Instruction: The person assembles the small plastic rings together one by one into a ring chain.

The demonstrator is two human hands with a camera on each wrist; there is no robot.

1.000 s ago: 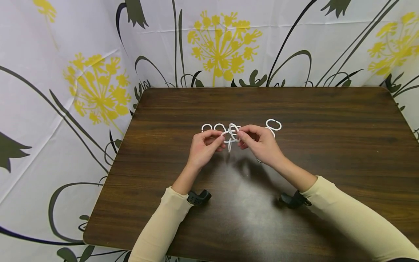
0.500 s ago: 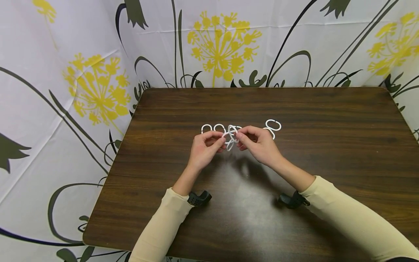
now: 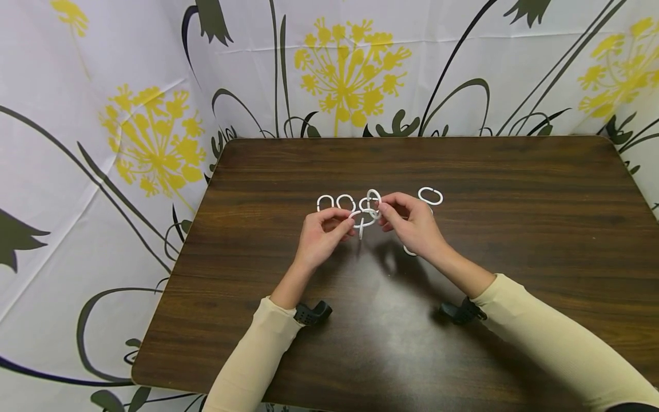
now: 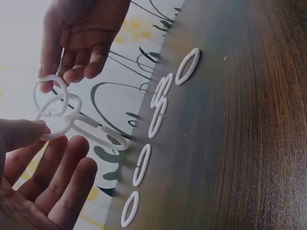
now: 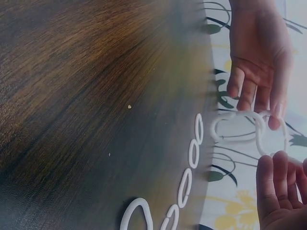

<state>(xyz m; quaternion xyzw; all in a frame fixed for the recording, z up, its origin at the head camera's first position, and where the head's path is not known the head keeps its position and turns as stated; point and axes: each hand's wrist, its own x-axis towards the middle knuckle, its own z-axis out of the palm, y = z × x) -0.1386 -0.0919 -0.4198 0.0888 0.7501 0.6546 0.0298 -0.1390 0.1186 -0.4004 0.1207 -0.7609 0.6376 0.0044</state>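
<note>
Curtain: white cloth with yellow flowers [image 3: 342, 80], behind the far edge at 12 o'clock.
Counter: dark wood [image 3: 504, 189]; clock directions below are taken around the rings in the hands, as the head view shows them.
Left hand [image 3: 321, 237]: at 8 o'clock, thumb and forefinger pinching the left ring [image 3: 364, 226]; its other fingers are loose.
Right hand [image 3: 416, 229]: at 3 o'clock, pinching the right ring [image 3: 373, 191] by its edge, above the counter.
Hanging ring [image 3: 361, 230]: dangles at 6 o'clock from the left ring, white like the rest.
Loose rings: on the counter near 9 to 10 [image 3: 346, 195], at 12, between 2 and 3 [image 3: 430, 189], and at 4 [image 3: 410, 252]; another is partly hidden behind the right hand.
Shift: half a second ago the right ring lay tilted across the left one; now it stands more upright, drawn toward 1 o'clock, while the left hand has barely moved. The 4 o'clock ring now shows past the right hand.
Meaning: probably the right ring is hooked into the left, lengthening the linked piece, but the crossing is too tangled to be sure.
</note>
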